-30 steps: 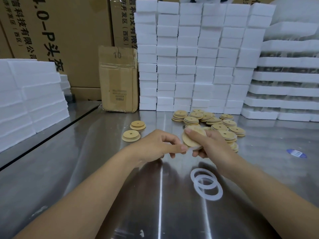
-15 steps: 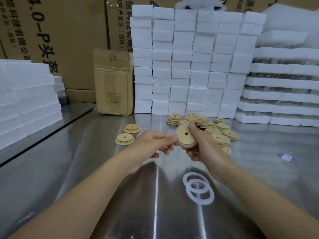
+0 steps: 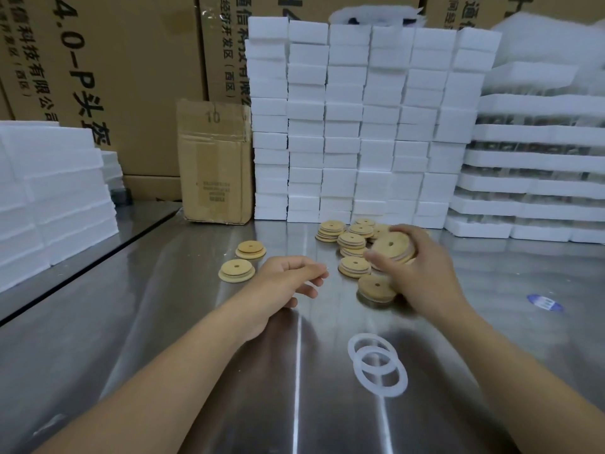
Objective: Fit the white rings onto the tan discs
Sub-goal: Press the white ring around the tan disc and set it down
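Observation:
My right hand (image 3: 415,273) grips a tan disc (image 3: 393,247) with a centre hole, held tilted just over the pile of tan discs (image 3: 352,244) on the steel table. Another tan disc (image 3: 376,287) lies flat below that hand. My left hand (image 3: 288,276) hovers to the left of the pile with fingers loosely curled and nothing in it. Two white rings (image 3: 379,367) lie overlapping on the table, nearer to me than the hands. Two separate tan discs (image 3: 236,271) (image 3: 250,249) sit to the left of my left hand.
A wall of white foam blocks (image 3: 360,126) stands behind the pile. A small cardboard box (image 3: 214,165) stands to its left, with large cartons behind. Foam slabs (image 3: 49,191) are stacked at the left, foam trays (image 3: 537,165) at the right. A blue sticker (image 3: 545,302) lies on the table.
My hands have parted: the left let go of the disc and drew back left. The right carried the disc away from me, toward the pile.

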A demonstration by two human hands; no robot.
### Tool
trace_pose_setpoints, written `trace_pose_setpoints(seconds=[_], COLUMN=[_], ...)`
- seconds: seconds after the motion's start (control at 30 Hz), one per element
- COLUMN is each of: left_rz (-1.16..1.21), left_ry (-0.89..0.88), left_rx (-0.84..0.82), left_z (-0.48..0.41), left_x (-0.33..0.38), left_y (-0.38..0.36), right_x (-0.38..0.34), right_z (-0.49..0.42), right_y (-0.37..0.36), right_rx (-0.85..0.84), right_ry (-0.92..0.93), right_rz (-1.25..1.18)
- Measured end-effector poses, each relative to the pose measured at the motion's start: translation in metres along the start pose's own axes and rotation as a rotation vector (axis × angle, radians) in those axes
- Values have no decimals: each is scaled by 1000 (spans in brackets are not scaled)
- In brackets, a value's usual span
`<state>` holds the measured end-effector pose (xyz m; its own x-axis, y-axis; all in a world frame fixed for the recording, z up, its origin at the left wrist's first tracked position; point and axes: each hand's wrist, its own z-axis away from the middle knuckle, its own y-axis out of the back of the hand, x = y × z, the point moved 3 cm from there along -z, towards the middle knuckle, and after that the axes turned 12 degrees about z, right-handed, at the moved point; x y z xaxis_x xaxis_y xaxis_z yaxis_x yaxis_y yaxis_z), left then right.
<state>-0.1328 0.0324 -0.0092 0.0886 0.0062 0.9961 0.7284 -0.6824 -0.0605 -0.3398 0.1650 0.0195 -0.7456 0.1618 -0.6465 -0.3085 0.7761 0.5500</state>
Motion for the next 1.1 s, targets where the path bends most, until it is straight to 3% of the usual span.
trace_pose_setpoints(seconds=[0.17,0.33,0.53,1.1], left_rz=[3,-10,8,-5], left_ry=[10,7,17,24], left_rx=[5,-8,-3,-14], left_z=[1,3,3,4], left_x=[-2,-1,0,-1], left_y=[0,-1,1,0], right_x=[39,57,46,40], right_z=[-12,-12,-11,-10], right_y=[24,16,21,16], right_rx=[80,-119,138,85], right_ry=[-131,-271,-135,-17], right_rz=[159,400,416,490])
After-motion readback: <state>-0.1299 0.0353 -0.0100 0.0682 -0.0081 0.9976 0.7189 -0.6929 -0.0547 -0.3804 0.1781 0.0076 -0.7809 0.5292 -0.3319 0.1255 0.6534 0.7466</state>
